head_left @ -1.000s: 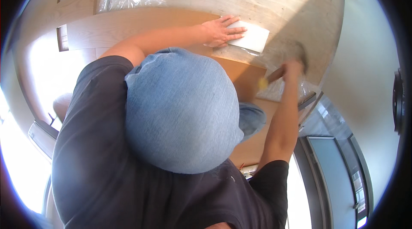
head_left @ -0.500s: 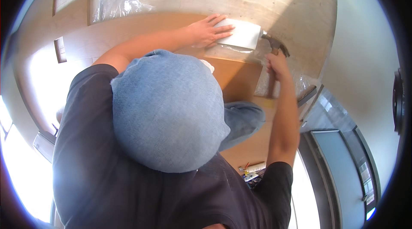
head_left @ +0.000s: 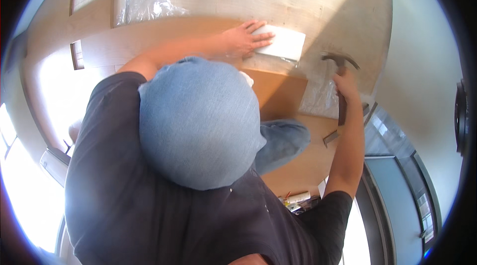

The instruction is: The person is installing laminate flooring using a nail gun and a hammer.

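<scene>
Left hand [head_left: 242, 41]: spread over white block [head_left: 286, 44]. Right hand [head_left: 347, 85]: gripping hammer [head_left: 341, 60]. Apparent step: tapping; next blow calls for steady aim.

Worn are a dark short-sleeved shirt [head_left: 174, 225], blue cap [head_left: 201, 123] and blue jeans [head_left: 284, 141].

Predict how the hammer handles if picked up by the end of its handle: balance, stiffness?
The hammer is probably head-heavy: its dark head looks like metal on a slim brown handle. Held at the handle's end, it may dip headfirst; the right hand grips close under the head. Likely stiff, since the handle looks straight and solid.
</scene>
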